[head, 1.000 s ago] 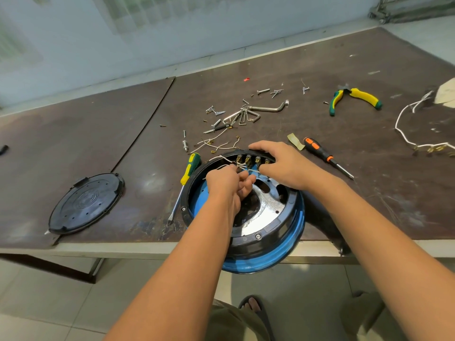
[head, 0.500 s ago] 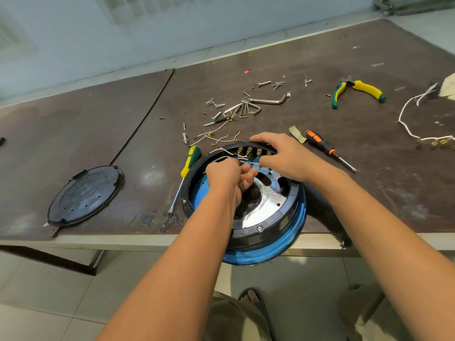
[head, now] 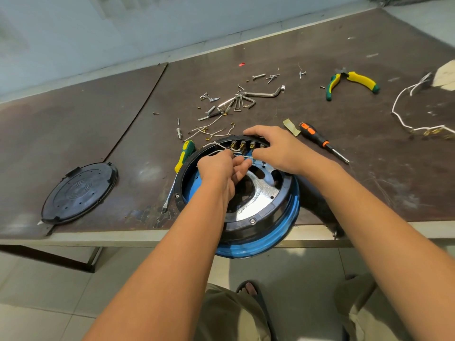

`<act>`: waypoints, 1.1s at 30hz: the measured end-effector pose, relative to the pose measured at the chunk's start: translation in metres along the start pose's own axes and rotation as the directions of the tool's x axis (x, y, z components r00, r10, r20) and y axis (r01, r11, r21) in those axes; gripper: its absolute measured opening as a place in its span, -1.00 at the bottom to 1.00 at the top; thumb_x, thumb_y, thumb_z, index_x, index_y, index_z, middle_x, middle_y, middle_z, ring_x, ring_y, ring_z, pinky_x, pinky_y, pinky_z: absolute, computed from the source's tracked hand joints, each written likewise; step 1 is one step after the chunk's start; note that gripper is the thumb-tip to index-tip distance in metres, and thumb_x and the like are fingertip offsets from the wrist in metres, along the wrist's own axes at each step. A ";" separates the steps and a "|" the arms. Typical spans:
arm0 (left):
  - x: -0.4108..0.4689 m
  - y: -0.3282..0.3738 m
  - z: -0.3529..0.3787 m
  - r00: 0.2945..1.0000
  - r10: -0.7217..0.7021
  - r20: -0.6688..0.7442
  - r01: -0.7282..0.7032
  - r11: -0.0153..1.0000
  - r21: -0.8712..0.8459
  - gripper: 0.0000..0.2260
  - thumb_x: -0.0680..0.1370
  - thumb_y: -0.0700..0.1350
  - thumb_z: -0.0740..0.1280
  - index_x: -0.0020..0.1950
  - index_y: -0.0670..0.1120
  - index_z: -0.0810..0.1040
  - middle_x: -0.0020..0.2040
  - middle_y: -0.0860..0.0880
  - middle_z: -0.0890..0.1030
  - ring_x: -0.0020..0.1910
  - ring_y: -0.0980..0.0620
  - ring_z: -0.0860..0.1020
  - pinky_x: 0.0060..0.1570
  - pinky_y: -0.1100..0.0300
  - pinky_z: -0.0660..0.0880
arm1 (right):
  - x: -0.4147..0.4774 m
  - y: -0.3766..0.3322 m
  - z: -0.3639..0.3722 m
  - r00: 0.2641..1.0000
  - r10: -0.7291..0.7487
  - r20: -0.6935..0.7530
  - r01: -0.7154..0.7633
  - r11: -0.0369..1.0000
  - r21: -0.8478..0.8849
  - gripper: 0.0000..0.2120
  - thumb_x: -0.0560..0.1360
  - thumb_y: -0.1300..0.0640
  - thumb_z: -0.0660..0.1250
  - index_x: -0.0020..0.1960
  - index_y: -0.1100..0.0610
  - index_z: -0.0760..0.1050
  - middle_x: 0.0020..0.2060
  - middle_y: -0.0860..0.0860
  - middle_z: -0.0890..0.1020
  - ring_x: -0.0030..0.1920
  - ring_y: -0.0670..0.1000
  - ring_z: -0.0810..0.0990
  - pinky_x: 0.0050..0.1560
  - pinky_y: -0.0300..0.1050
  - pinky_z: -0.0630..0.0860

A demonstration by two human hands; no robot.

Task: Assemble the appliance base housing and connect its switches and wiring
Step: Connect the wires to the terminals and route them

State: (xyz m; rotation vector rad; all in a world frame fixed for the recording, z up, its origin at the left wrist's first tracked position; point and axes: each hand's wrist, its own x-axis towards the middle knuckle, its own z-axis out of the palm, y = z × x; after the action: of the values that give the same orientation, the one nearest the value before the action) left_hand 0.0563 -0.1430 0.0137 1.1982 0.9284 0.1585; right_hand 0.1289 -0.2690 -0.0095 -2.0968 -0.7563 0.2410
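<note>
Soft, even daylight fills the scene, bright with only faint shadows. A pale sheen lies on the dark counter [head: 147,172], and the metal plate [head: 264,193] glints sharply. Wide-angle distortion bows the counter's edges. Focus is crisp centrally, softer toward the corners.

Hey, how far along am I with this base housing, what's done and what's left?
Done: the metal plate sits inside the housing, and the switches line its far rim. In hand: your left hand pinches white wires by the switches while your right hand grips the rim. Left: the cover lies off to the side, and loose screws wait on the table.
</note>
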 end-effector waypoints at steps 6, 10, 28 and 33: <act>-0.002 0.003 0.000 0.998 -0.044 0.042 0.042 0.998 0.056 -0.80 0.66 -0.19 0.21 0.24 -0.22 0.50 -0.27 -0.09 0.60 -0.58 0.09 0.58 -0.60 0.33 0.47 | 0.000 -0.001 0.000 1.000 0.001 -0.005 -0.001 1.000 -0.002 -0.45 0.51 0.22 0.34 0.47 0.01 0.40 0.32 0.04 0.53 0.24 -0.02 0.53 0.23 -0.11 0.49; -0.003 0.002 0.001 1.000 -0.022 0.022 0.020 0.997 0.071 -0.82 0.66 -0.20 0.21 0.16 -0.27 0.52 -0.39 -0.09 0.60 -0.58 0.09 0.57 -0.61 0.34 0.46 | -0.001 -0.001 0.000 1.000 -0.001 -0.004 0.001 1.000 0.001 -0.46 0.51 0.22 0.34 0.47 0.02 0.40 0.31 0.04 0.54 0.23 -0.02 0.53 0.20 -0.14 0.50; 0.002 0.003 0.000 1.000 -0.022 -0.014 0.022 0.999 0.033 -0.88 0.64 -0.21 0.27 -0.06 -0.23 0.50 -0.53 -0.08 0.60 -0.54 0.04 0.62 -0.60 0.32 0.47 | 0.000 0.000 0.001 1.000 -0.007 0.001 0.007 1.000 0.025 -0.46 0.50 0.22 0.34 0.47 0.03 0.40 0.28 0.03 0.56 0.22 -0.02 0.54 0.19 -0.16 0.49; 0.001 0.003 0.000 1.000 -0.021 0.003 0.021 1.000 0.013 -0.89 0.64 -0.22 0.26 -0.01 -0.26 0.52 -0.41 -0.12 0.66 -0.51 0.03 0.64 -0.58 0.31 0.50 | 0.000 0.000 0.000 1.000 -0.008 0.004 0.008 1.000 0.019 -0.46 0.51 0.22 0.34 0.47 0.03 0.39 0.31 0.03 0.54 0.24 -0.02 0.53 0.21 -0.16 0.47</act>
State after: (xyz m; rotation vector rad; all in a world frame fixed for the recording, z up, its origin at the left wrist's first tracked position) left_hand 0.0585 -0.1413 0.0160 1.1996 0.9399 0.1342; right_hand 0.1290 -0.2690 -0.0098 -2.0751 -0.7619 0.2473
